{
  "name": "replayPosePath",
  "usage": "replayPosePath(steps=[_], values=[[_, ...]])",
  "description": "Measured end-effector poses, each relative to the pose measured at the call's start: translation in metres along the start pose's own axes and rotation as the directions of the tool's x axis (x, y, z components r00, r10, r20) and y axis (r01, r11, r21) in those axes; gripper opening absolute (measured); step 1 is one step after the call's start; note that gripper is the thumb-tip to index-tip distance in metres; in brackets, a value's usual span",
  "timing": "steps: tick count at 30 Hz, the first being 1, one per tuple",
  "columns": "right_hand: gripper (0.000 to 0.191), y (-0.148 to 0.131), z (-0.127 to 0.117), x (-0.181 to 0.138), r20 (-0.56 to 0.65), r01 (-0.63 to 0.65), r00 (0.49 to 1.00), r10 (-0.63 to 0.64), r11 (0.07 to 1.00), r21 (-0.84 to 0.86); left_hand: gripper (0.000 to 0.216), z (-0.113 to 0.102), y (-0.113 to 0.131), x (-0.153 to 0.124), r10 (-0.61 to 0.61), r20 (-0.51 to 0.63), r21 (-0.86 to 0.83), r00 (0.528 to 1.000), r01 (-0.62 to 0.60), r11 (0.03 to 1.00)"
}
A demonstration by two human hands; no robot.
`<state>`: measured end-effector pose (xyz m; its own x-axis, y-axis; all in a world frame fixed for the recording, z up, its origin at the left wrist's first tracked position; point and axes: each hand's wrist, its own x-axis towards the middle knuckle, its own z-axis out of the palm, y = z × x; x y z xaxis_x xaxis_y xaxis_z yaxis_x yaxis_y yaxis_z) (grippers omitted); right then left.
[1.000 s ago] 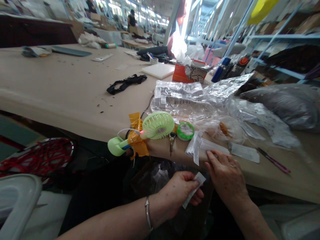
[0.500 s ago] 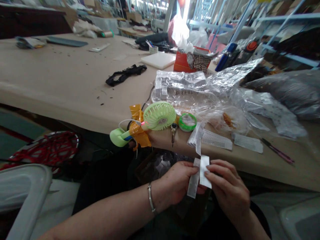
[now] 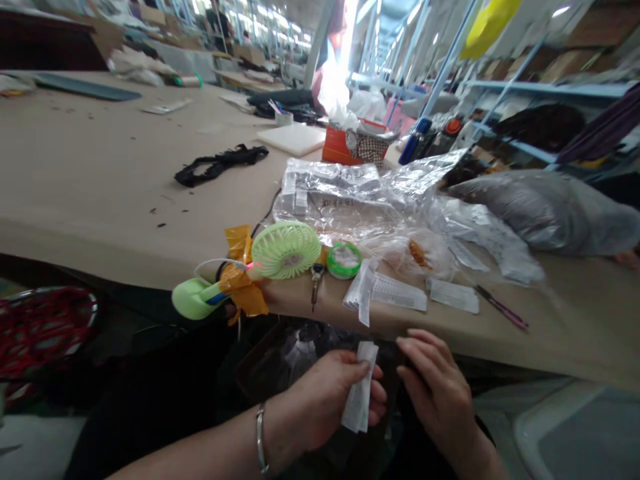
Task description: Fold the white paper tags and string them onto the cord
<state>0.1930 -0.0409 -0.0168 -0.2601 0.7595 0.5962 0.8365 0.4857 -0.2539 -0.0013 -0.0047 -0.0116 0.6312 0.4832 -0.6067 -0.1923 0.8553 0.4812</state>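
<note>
You are pinching a small stack of white paper slips [image 3: 359, 393] in your left hand [image 3: 325, 400], below the desk's [image 3: 100, 180] near edge; your right hand [image 3: 435, 387] is hovering beside it, fingers loosely spread.

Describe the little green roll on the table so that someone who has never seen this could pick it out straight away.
Start at the near edge of the long beige table, where a pale green handheld fan is taped down with amber tape. Just to its right, past a small hanging key, lies the small round bright green roll, the only ring-shaped thing there.
</note>
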Motion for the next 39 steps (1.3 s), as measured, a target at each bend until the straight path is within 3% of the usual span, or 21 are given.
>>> replayPosePath(steps=[2,4,6,9,12,16,19,21,24,27,31,39], values=[[0.044,0.028,-0.010,0.007,-0.063,-0.154,0.988,0.144,0.963,-0.221,0.030,-0.002,-0.002,-0.001,-0.014,-0.031,0.034,0.999,0.015,0.999],[0.063,0.052,-0.018,0.013,-0.056,-0.247,0.967,0.248,0.868,-0.431,0.029,-0.005,-0.005,-0.002,-0.032,-0.067,0.060,0.997,0.036,0.998],[0.070,0.065,-0.023,0.013,0.018,-0.247,0.950,0.312,0.785,-0.567,0.029,-0.007,-0.008,-0.004,-0.049,-0.094,0.077,0.994,0.057,0.995],[0.056,0.070,-0.024,0.003,0.093,-0.188,0.946,0.312,0.758,-0.625,0.031,-0.010,-0.011,-0.005,-0.051,-0.082,0.080,0.995,0.057,0.995],[0.037,0.072,-0.027,-0.011,0.042,-0.159,0.974,0.222,0.807,-0.569,0.029,-0.013,-0.011,-0.006,-0.057,-0.078,0.072,0.995,0.062,0.995],[0.018,0.073,-0.036,-0.020,-0.093,-0.183,0.983,0.160,0.912,-0.367,0.023,-0.016,-0.006,-0.007,-0.056,-0.057,0.030,0.997,0.058,0.998],[0.012,0.048,-0.035,-0.015,-0.250,-0.253,0.945,0.210,0.955,-0.153,0.022,-0.017,-0.002,-0.010,-0.069,-0.009,0.019,0.998,0.069,0.997],[0.020,0.017,-0.027,-0.008,-0.305,-0.207,0.929,0.209,0.978,0.037,0.023,-0.016,-0.001,-0.012,-0.089,0.038,0.014,0.995,0.089,0.996],[0.026,-0.032,-0.006,-0.002,-0.123,0.008,0.992,0.015,0.982,0.187,0.019,-0.013,0.000,-0.013,-0.067,0.086,-0.060,0.994,0.073,0.996],[0.023,-0.058,0.018,-0.002,-0.003,0.150,0.988,-0.153,0.962,0.228,0.009,-0.014,-0.001,-0.014,0.021,0.084,-0.183,0.996,-0.006,0.983],[0.019,-0.058,0.034,-0.008,0.061,0.176,0.979,-0.194,0.957,0.231,0.006,-0.019,-0.001,-0.017,0.058,0.082,-0.241,0.995,-0.037,0.970],[0.020,-0.056,0.030,-0.008,0.086,0.177,0.976,-0.202,0.955,0.240,0.023,-0.022,-0.013,-0.015,0.074,0.089,-0.252,0.993,-0.049,0.966]])
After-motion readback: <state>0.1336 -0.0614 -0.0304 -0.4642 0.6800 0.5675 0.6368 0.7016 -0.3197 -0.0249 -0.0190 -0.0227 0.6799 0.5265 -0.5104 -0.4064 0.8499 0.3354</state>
